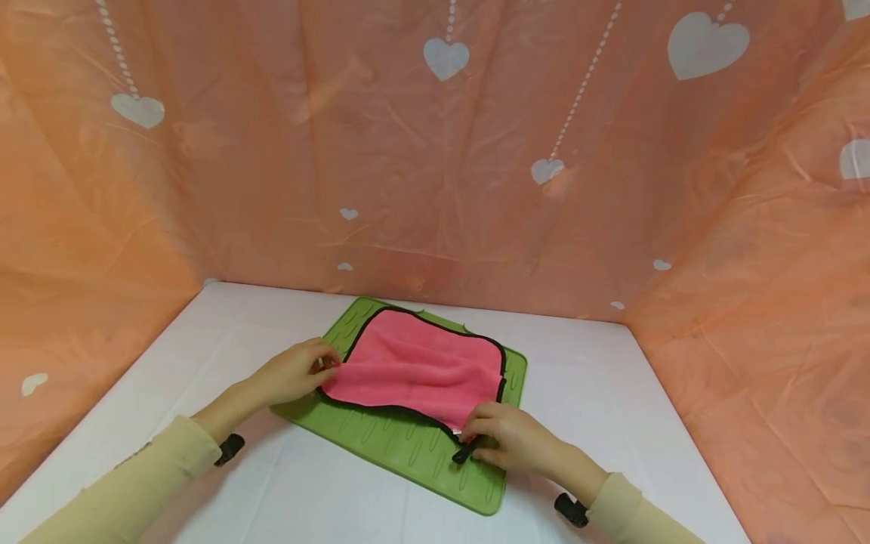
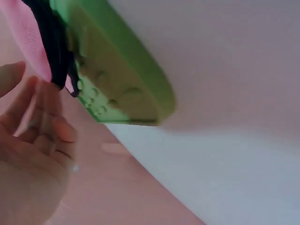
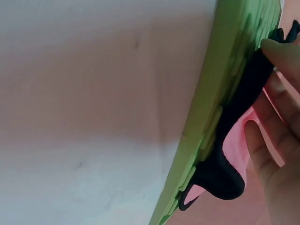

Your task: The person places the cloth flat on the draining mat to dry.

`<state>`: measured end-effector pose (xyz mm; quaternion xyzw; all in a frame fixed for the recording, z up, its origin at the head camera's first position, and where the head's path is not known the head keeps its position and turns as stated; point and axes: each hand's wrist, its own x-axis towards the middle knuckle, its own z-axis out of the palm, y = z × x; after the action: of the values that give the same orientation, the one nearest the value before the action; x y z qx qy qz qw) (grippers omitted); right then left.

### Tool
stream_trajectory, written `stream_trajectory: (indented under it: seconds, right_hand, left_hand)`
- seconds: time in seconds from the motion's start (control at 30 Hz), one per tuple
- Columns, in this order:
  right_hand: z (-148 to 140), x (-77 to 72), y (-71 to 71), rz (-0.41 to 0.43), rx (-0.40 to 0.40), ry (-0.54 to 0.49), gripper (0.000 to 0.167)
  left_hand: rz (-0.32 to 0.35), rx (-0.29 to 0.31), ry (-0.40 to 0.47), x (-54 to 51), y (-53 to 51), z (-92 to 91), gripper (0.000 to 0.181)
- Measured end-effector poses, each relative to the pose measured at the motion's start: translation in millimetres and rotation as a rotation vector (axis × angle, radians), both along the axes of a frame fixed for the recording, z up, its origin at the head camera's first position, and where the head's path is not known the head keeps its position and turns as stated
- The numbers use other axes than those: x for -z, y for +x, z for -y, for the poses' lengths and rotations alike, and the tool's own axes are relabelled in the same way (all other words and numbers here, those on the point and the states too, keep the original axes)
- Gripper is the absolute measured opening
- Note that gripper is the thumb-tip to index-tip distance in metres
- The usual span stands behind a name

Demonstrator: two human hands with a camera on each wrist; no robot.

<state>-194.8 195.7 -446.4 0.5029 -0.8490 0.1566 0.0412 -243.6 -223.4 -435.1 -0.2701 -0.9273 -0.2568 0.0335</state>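
Note:
A pink cloth (image 1: 414, 370) with black edging lies rumpled on a green textured mat (image 1: 401, 446). At the cloth's left edge, the left hand (image 1: 295, 372) touches it with bent fingers; the left wrist view shows that hand (image 2: 37, 140) with its fingertips at the black-edged corner. The right hand (image 1: 510, 438) pinches the near right corner, where a white tag and a black end stick out. In the right wrist view the thumb and fingers of the right hand (image 3: 281, 126) are on the black edging (image 3: 239, 98).
The mat rests at an angle on a white table (image 1: 258, 483). Orange sheeting (image 1: 421, 151) with white hearts stands behind the table and on both sides. A black strap piece (image 1: 229, 449) shows at the left wrist, another (image 1: 571, 511) at the right.

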Motion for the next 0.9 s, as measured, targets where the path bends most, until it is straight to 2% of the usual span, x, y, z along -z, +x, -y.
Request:
stream_trajectory:
  seconds: [0.13,0.23,0.4,0.63,0.73,0.9]
  right_hand:
    - [1.8,3.2,-1.3,-0.018,-0.007,0.009,0.023]
    - [2.2,5.3,-2.4,-0.009,-0.005,0.007,0.022]
    - [2.1,5.3,-1.8,0.020,0.013,-0.005,0.020]
    - [-0.8,4.9,3.5,0.123,0.036,-0.088,0.019]
    - [-1.0,4.2,7.9,0.157,-0.005,-0.137,0.019]
    - [2.0,2.0,14.7,0.168,-0.083,-0.148,0.019]
  left_hand:
    - [0.033,-0.024,-0.046,4.0,-1.0,5.3,0.013]
    - [0.058,-0.012,-0.026,7.2,-2.0,7.6,0.014]
    - [0.136,-0.004,0.077,10.5,-3.9,9.3,0.016]
    - [0.237,-0.068,0.242,7.6,-0.5,18.4,0.022]
    - [0.261,-0.043,0.282,5.3,3.7,25.5,0.022]
    - [0.300,0.028,0.260,3.1,10.3,37.0,0.023]
